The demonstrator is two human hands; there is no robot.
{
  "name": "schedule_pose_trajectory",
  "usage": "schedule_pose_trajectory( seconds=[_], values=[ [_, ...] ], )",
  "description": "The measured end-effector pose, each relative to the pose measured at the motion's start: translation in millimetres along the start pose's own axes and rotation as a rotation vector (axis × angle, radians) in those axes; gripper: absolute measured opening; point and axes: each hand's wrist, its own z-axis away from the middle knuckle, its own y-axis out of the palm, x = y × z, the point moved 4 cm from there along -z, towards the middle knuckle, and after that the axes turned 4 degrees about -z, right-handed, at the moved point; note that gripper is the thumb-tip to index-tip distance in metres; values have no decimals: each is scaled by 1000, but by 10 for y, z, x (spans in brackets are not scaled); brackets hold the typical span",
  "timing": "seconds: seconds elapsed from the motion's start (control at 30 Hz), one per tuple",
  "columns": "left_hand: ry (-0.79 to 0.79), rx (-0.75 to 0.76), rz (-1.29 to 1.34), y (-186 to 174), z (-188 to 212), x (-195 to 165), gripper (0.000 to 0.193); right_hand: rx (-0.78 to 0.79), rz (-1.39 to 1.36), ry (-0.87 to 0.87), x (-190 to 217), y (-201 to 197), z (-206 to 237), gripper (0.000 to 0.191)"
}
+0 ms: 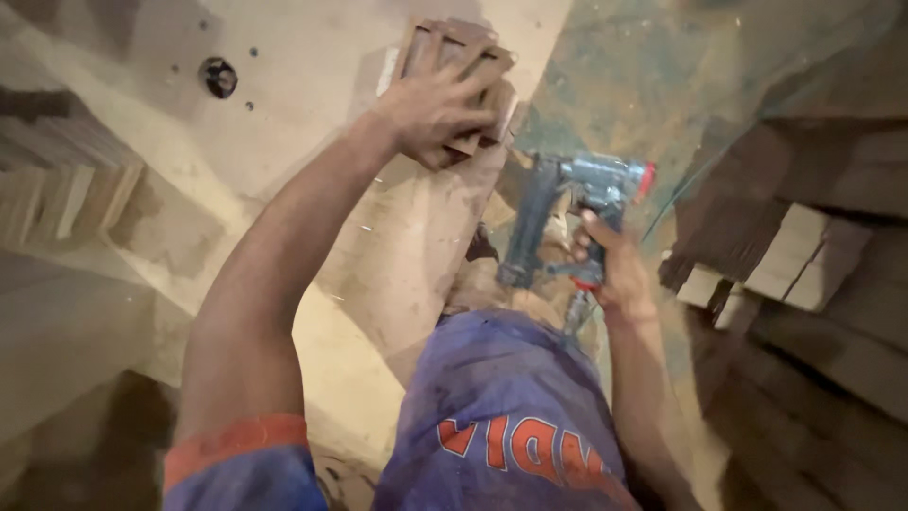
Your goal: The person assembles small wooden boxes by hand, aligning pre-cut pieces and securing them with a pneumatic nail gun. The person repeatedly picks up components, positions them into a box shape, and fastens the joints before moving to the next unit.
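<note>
A pale, dusty table [312,85] fills the upper left, with a dark round hole [218,77] toward ten o'clock. A small frame of wooden slats [473,66] lies on it at twelve o'clock, near the table's edge. Stacked wooden strips [57,194] sit at nine o'clock.

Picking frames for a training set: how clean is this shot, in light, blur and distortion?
Head view: warm, dim light; soft motion blur on the left hand, the wooden frame and the nail gun; wide-angle bending at the edges; stacked planks lie in shadow.
</note>
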Motion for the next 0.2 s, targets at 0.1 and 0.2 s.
schedule_pose_trajectory(
  seconds=[0.1,0.2],
  values=[
    [37,-51,-20,55,18,-45,56,168,-252,157,-403,-84,-230,28],
    [70,-65,171,161,64,5,58,263,-291,172,-757,-225,-511,34]
  ],
)
